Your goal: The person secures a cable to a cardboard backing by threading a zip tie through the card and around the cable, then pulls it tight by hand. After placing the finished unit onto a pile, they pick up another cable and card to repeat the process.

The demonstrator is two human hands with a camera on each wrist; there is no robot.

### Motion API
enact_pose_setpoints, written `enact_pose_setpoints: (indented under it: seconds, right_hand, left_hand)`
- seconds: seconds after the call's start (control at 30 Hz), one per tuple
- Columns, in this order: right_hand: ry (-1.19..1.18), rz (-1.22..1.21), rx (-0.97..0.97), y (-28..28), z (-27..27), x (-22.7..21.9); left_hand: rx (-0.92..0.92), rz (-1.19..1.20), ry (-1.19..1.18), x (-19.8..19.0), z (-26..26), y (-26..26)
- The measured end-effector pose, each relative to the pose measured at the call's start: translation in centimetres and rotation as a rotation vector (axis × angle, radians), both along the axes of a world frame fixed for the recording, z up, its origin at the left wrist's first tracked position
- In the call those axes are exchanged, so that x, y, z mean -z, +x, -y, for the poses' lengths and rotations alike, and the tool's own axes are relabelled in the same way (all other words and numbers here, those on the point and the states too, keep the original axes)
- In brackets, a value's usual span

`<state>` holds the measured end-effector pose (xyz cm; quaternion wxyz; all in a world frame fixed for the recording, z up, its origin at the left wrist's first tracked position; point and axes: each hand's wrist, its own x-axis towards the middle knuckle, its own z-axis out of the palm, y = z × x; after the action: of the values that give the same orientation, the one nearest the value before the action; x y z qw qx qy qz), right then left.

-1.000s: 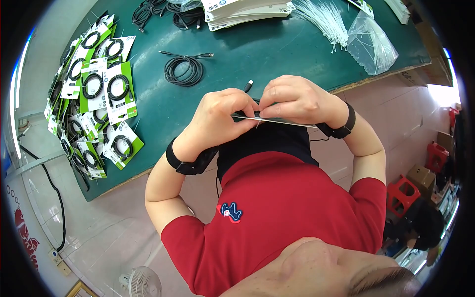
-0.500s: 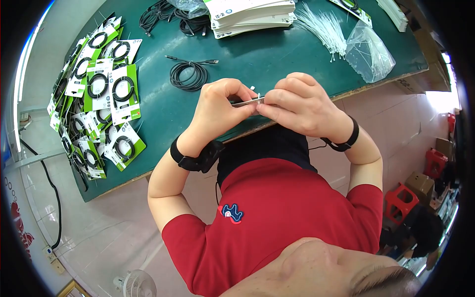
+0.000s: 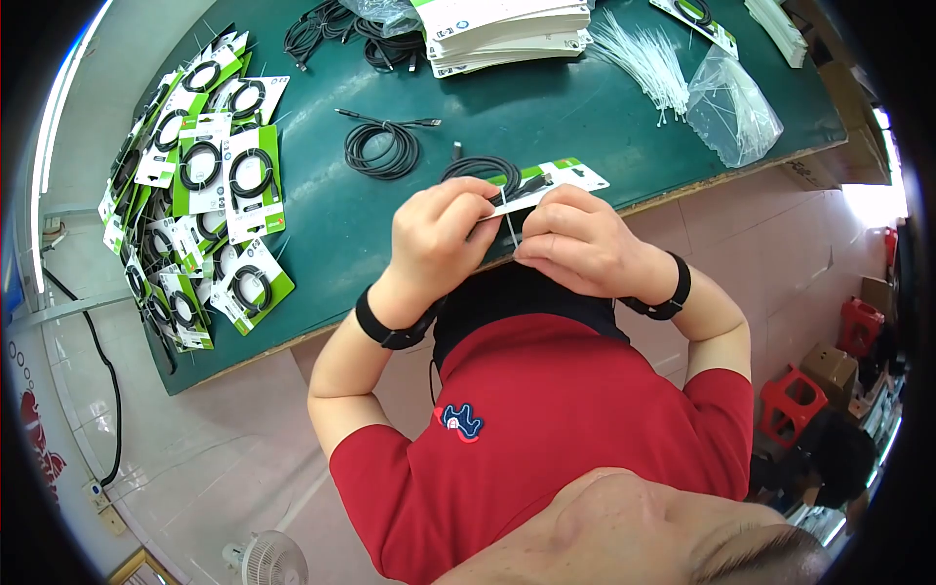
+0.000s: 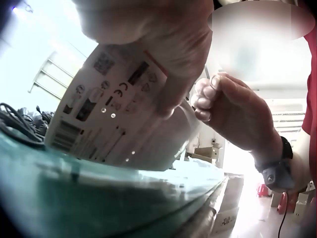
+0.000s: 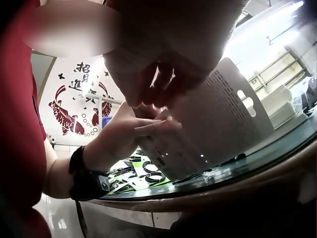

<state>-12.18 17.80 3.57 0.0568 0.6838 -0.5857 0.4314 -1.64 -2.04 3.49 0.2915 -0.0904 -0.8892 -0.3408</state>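
My left hand (image 3: 439,234) grips a white and green packaging card (image 3: 585,175) at its near edge. A black coiled cable (image 3: 478,166) lies against the card's far face, with its plug ends over the printed front. A white cable tie (image 3: 510,222) loops over the card's edge beside the left fingertips. My right hand (image 3: 590,239) pinches the tie's tail end between thumb and curled fingers. In the left wrist view, the card's printed back (image 4: 109,109) with small holes faces the camera. The right wrist view shows the card (image 5: 213,119) tilted, its hanging slot toward the table.
Carded cables (image 3: 200,166) are heaped on the table's left side. One loose coiled cable (image 3: 382,149) lies ahead of the left hand. A card stack (image 3: 507,39), white cable ties (image 3: 639,63) and a plastic bag (image 3: 731,112) are farther back. The table edge (image 3: 682,190) runs below the hands.
The card has turned from edge-on to show its green and white front and the cable coil. The right hand has moved down and the cable tie now stretches between the card and its fingertips.
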Motion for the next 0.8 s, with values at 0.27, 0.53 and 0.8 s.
enact_pose_setpoints:
  seconds: [0.27,0.53,0.8]
  right_hand:
    - [0.246,1.087,0.143,2.7,0.0,2.7]
    - [0.504,1.335,-0.019,1.2,-0.7,3.2]
    - [0.625,1.418,-0.006,0.7,-1.1,1.7]
  left_hand:
    - [-0.120,-0.195,-0.157,1.7,-1.6,1.3]
    - [-0.115,-0.159,-0.058,2.6,-2.0,1.9]
    - [-0.050,-0.067,0.036,1.7,-1.7,1.5]
